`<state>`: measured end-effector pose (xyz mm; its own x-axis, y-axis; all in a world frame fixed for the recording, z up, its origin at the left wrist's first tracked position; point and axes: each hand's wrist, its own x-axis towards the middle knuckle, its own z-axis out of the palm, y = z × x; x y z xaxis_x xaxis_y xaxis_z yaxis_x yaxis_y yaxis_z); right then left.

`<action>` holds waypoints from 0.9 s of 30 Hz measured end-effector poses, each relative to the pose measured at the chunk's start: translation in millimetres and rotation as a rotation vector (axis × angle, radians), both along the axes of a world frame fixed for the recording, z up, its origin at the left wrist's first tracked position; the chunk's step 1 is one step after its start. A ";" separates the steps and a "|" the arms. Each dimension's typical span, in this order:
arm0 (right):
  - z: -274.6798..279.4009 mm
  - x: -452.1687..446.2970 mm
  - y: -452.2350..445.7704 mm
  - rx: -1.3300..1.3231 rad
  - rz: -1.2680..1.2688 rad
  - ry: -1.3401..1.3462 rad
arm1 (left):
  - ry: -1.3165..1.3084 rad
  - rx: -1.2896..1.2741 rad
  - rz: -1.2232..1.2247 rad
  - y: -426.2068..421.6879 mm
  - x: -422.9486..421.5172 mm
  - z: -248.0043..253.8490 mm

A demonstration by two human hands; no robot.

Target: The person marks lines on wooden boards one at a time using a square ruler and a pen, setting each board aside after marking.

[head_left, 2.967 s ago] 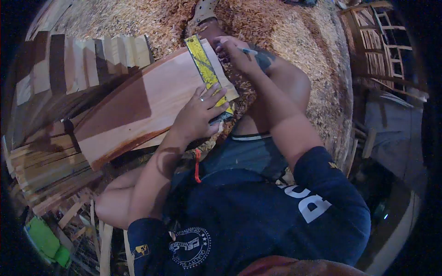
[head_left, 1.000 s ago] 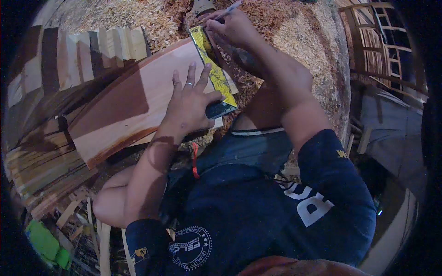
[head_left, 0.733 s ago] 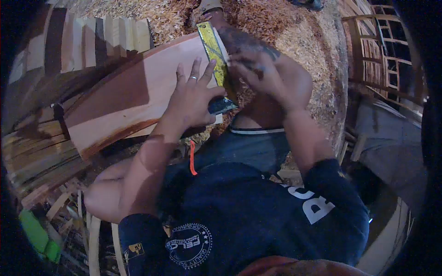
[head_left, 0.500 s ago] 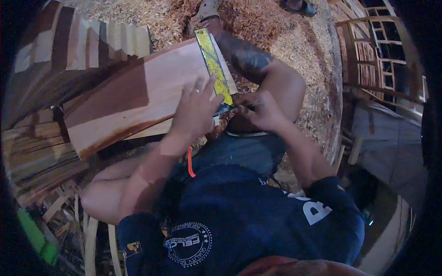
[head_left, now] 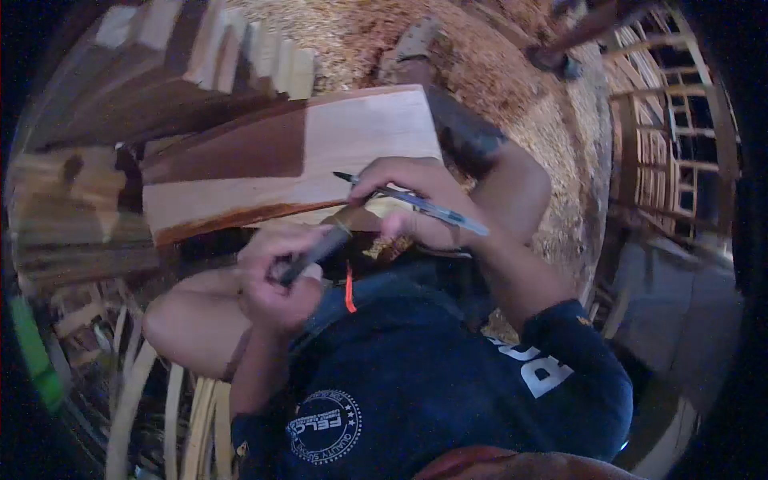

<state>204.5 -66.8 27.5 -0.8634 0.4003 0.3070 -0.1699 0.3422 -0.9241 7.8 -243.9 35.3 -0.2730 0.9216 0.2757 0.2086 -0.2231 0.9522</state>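
My left hand [head_left: 276, 276] is closed around the dark handle of a square [head_left: 318, 254], which is tilted and blurred by motion. The square's yellow blade is mostly out of sight. My right hand [head_left: 420, 196] holds a clear-barrelled pen [head_left: 432, 210] across its fingers, dark tip toward the left. The right fingertips curl close to the upper end of the square; I cannot tell whether they touch it. Beyond both hands a pale wooden board [head_left: 368, 132] lies slanted, with a rough reddish-brown near edge and a shadow over its left half.
Stacked timber [head_left: 240, 60] stands at the upper left, with more planks [head_left: 80, 216] below it. Wood shavings [head_left: 352, 40] cover the ground. Thin offcuts [head_left: 172, 408] lie at the lower left near a green strip [head_left: 36, 352]. Wooden frames [head_left: 672, 120] stand at the right.
The square has been lifted off the board and drawn toward my body in my left hand. My right hand has moved left and up, and its pen now shows plainly. The view has shifted.
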 end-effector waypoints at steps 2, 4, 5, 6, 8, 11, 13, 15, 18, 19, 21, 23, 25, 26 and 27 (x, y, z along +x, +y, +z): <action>7.8 -13.3 -5.7 0.123 -0.091 -0.090 | -0.204 -0.039 0.095 -6.6 -7.4 -2.0; 10.7 -25.1 -14.1 0.165 -0.193 -0.206 | -0.237 0.006 0.102 -5.8 -12.4 -12.3; -5.0 -27.7 -6.6 0.260 -0.233 -0.253 | -0.485 -0.100 0.071 -7.5 -9.0 -12.0; -0.8 -35.6 -0.7 0.358 -0.300 -0.302 | -0.637 -0.265 0.088 -2.4 -3.5 9.9; -28.0 -38.9 32.5 0.466 -0.445 -0.452 | -0.692 -0.233 0.284 0.8 -4.1 -18.4; -64.5 -34.4 96.3 0.531 -0.568 -0.692 | -0.881 -0.475 0.674 -18.4 -20.0 -52.5; -101.5 -19.2 137.7 0.440 -0.510 -0.769 | -1.008 -0.602 0.831 -30.3 -30.5 -77.4; -102.7 -11.8 152.6 0.475 -0.427 -0.824 | -1.127 -0.649 0.898 -39.6 -37.7 -92.9; -126.7 -6.8 177.4 0.364 -0.377 -0.835 | -1.102 -0.646 0.963 -22.3 -46.0 -100.4; -116.9 -10.4 171.9 0.342 -0.353 -0.812 | -1.094 -0.650 0.996 -19.8 -53.9 -108.8; -111.0 -5.5 167.3 0.031 -0.328 -0.653 | -1.070 -0.658 1.047 -12.8 -71.6 -132.5; -110.6 3.8 171.9 -0.529 -0.331 -0.414 | -1.125 -0.616 1.084 -13.0 -79.6 -143.2; -66.3 -4.6 151.1 -0.855 -0.420 -0.278 | -1.192 -0.536 1.109 -12.3 -93.0 -131.2; -30.0 -13.4 133.3 -0.905 -0.468 -0.242 | -1.244 -0.501 1.104 -12.3 -92.5 -120.3; -7.7 -13.0 115.9 -0.734 -0.487 -0.207 | -1.297 -0.483 1.087 -11.1 -88.0 -112.9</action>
<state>191.5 49.2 19.9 -0.5565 0.7697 -0.3127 0.0338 -0.3551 -0.9342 -80.2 -255.1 -77.6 -0.5659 0.1150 -0.8164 -0.8198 -0.1837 0.5424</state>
